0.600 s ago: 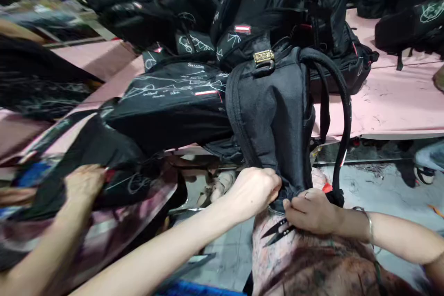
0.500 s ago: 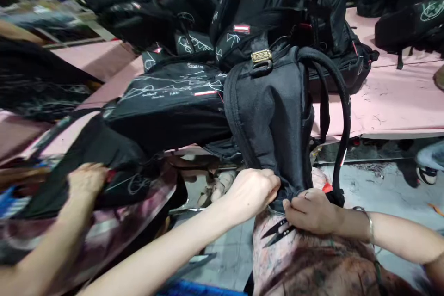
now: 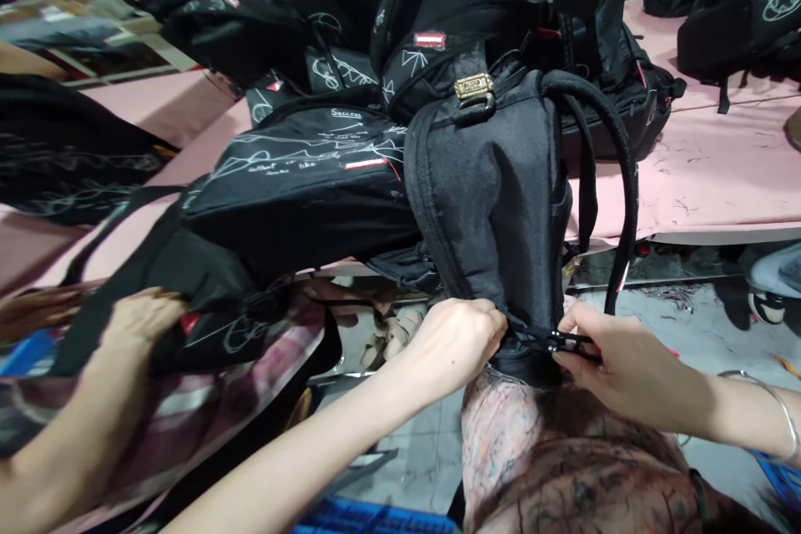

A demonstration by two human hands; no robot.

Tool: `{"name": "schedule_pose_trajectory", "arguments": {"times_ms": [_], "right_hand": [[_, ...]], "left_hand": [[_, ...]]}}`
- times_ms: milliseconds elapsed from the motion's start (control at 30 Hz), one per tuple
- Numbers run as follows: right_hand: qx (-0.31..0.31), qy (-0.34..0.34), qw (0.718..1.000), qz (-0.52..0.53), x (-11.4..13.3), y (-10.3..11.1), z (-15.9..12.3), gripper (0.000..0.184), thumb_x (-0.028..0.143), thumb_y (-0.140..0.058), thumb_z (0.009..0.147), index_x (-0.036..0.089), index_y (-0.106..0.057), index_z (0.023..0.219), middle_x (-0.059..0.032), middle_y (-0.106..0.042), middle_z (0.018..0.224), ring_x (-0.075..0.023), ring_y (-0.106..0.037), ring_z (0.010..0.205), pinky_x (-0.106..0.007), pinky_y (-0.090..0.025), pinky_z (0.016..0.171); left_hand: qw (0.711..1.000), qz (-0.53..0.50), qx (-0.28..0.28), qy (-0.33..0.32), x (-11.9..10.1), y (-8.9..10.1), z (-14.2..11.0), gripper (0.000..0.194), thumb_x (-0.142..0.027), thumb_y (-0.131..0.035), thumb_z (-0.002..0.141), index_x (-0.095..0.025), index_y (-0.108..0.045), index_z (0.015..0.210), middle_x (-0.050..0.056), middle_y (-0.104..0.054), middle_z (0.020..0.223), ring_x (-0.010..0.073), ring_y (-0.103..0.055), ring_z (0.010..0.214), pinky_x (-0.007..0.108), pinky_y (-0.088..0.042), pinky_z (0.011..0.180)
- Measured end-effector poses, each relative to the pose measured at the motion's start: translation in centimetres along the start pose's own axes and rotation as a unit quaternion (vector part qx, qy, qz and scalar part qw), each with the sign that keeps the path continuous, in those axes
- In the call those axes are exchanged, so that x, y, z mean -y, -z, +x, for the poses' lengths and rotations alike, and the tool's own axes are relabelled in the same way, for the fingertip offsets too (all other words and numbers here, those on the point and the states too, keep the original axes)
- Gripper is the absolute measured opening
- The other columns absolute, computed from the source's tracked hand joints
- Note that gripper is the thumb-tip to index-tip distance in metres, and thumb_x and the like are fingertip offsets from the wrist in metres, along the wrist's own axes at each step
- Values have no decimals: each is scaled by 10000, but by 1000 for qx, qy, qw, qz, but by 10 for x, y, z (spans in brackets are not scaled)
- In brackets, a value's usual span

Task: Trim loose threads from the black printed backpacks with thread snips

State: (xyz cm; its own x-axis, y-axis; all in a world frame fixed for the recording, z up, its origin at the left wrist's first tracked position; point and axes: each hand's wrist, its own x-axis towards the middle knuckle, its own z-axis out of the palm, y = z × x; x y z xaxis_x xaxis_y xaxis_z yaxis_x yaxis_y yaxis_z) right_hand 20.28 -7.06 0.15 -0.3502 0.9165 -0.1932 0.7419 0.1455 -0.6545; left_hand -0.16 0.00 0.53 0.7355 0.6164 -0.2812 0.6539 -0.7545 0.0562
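A black backpack [image 3: 494,183] with a brass buckle [image 3: 474,87] hangs off the edge of the pink table [image 3: 707,183], its bottom resting on my lap. My left hand [image 3: 460,342] is closed on the fabric at the bag's lower edge. Just to its right, my right hand [image 3: 617,367] pinches a black zipper pull [image 3: 566,342] at the bag's bottom right corner. The bag's padded shoulder strap [image 3: 610,150] loops down beside my right hand.
Several more black backpacks with white line drawings [image 3: 300,175] are piled on the table behind. At the left another person's hand [image 3: 141,321] grips a black bag [image 3: 206,300] over a patterned lap. Grey floor [image 3: 682,317] with thread scraps lies below the table.
My right hand has shifted right and now pinches the zipper pull; the thread snips seen under it earlier are out of sight. The left hand has stayed put. The view has tilted down slightly.
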Motion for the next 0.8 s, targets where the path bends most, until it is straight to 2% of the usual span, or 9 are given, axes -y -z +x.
{"name": "schedule_pose_trajectory", "arguments": {"times_ms": [100,267,433,567,600,667,733,800], "right_hand": [[-12,-1,996,-92,8,-4,8,61,266,-468,845,206,-456,854,-2,-601,707,-165,-573,630,-246,-267,514],[-39,-4,971,-237,21,-12,18,156,346,-441,848,199,-469,807,-41,-588,676,-190,-553,574,-271,-226,495],[-44,18,964,-262,22,-19,22,143,304,-439,849,173,-495,857,-66,-582,705,-168,-527,575,-268,-237,497],[-26,25,971,-234,17,-21,25,84,265,-470,827,191,-509,820,-35,-577,673,-168,-531,584,-269,-224,500],[-26,15,975,-222,16,-21,24,81,267,-476,824,195,-510,809,-29,-577,665,-169,-535,586,-269,-224,502],[-27,-6,982,-185,13,-18,21,92,276,-470,834,195,-508,811,-19,-580,661,-164,-545,593,-265,-234,509],[-29,-15,990,-136,10,-15,14,117,289,-444,856,192,-502,827,-8,-583,665,-153,-548,590,-254,-252,515],[-31,-5,995,-89,5,-13,7,140,298,-410,879,191,-499,861,2,-584,670,-145,-547,588,-246,-277,524]], "left_hand": [[1000,3,-7,0,-3,0,3,212,-149,-423,804,-157,-613,711,39,-633,702,163,-611,635,241,-345,511],[1000,16,-26,0,-6,-1,5,195,-140,-454,780,-157,-593,645,27,-619,656,153,-589,574,244,-311,475],[999,19,-43,-6,-7,-2,6,226,-141,-445,787,-158,-580,607,21,-596,608,144,-562,522,246,-301,455],[999,-10,-42,-12,-5,-2,4,191,-116,-462,753,-156,-579,608,19,-588,606,135,-557,519,234,-328,454],[998,-31,-59,-13,-4,-2,2,187,-114,-455,759,-156,-590,637,20,-590,618,133,-561,532,228,-349,466],[985,-102,-140,-7,-1,-5,-2,183,-130,-437,795,-154,-609,735,30,-609,683,127,-578,593,217,-407,525],[948,-193,-252,6,2,-12,-9,167,-155,-434,828,-153,-600,820,41,-627,747,121,-588,666,215,-449,612],[903,-267,-336,19,4,-21,-16,123,-157,-459,834,-155,-582,829,34,-637,734,119,-587,704,221,-461,671]]}}
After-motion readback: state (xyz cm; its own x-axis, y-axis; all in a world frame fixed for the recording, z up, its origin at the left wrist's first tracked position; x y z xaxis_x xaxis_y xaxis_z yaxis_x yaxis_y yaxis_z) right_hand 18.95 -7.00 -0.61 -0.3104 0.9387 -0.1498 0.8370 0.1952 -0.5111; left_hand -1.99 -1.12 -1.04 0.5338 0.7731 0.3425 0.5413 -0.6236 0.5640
